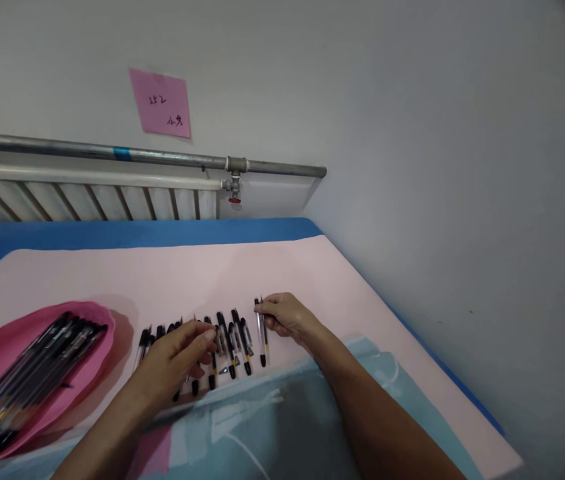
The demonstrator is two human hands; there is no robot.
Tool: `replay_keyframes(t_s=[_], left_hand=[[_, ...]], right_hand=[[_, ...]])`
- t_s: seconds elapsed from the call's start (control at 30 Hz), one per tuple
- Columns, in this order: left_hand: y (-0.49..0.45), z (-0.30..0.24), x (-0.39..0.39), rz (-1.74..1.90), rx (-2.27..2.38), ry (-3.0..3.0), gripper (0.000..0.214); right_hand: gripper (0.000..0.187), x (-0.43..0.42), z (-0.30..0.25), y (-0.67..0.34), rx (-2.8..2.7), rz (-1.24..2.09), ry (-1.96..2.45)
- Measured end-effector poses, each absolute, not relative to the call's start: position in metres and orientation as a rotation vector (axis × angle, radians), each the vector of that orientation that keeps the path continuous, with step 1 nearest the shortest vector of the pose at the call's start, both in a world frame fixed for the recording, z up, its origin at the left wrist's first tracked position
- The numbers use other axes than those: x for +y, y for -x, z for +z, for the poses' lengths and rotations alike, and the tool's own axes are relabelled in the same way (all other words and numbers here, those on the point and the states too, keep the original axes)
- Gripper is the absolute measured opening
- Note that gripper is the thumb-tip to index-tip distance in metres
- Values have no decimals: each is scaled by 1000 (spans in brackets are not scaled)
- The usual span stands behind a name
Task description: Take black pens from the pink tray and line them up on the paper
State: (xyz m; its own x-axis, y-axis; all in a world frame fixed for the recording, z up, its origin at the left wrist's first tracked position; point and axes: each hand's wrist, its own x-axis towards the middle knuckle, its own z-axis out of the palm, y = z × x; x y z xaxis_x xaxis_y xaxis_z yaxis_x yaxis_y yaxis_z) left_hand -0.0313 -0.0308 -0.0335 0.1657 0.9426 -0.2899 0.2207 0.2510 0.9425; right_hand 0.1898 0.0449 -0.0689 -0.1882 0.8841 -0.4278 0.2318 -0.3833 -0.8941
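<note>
So I'm working over a pale pink sheet (262,267) that's covering most of a blue surface (202,231). My right hand (282,317), right of centre in the frame, is pinching a clear plastic pen with black ends (259,327) between thumb and fingertips. I'm holding it near its top end, so most of the barrel is showing below my fingers, probably because that's handy for lining it up. A thin dark piece is running beside it, but I can't tell if it's separate.

My left hand (190,347) is hovering over the row, lower centre, fingers partly curling in and thumb sitting close to the index finger. Can't tell if it's gripping anything, since it's hiding whatever is underneath.

A row of slim black-and-clear plastic pens (226,347) is lying across the lower middle, mostly pointing away from me. I'm guessing they're spaced like that so each one is easy to grab. A few small silvery cone-shaped tips (223,371) are resting beside the barrels, presumably to keep the bits near their pens.

Over in the lower left, a bright pink plastic dish (102,353) is holding a bundle of dark pens with clear barrels (37,380). They're all leaning the same way, and the dish is likely keeping them from rolling off.
</note>
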Motion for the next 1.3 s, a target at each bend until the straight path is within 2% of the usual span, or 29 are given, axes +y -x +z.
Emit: replay_keyframes(t_s=[0.13, 0.2, 0.3, 0.37, 0.6, 0.9, 1.13, 1.3], left_hand=[[31, -31, -32, 715, 1347, -1233, 34], [32, -30, -32, 714, 1343, -1255, 34], [33, -30, -33, 713, 1337, -1253, 34], [33, -31, -33, 712, 1340, -1246, 35], [34, -34, -31, 720, 1363, -1261, 34], [32, -29, -31, 745, 1362, -1230, 32], [36, -35, -32, 719, 1369, -1264, 35], [35, -35, -31, 700, 1368, -1282, 37]], right_hand=[[22, 47, -71, -177, -1373, 1557, 1579], [26, 46, -69, -174, -1494, 1420, 1645], [18, 45, -68, -172, -1659, 1199, 1723], [10, 45, -69, -173, -1673, 1165, 1731], [11, 41, -74, -176, -1695, 1134, 1725], [15, 30, -71, -189, -1612, 1234, 1647], [16, 25, -67, -185, -1396, 1536, 1578], [27, 22, -57, -183, -1280, 1657, 1540]])
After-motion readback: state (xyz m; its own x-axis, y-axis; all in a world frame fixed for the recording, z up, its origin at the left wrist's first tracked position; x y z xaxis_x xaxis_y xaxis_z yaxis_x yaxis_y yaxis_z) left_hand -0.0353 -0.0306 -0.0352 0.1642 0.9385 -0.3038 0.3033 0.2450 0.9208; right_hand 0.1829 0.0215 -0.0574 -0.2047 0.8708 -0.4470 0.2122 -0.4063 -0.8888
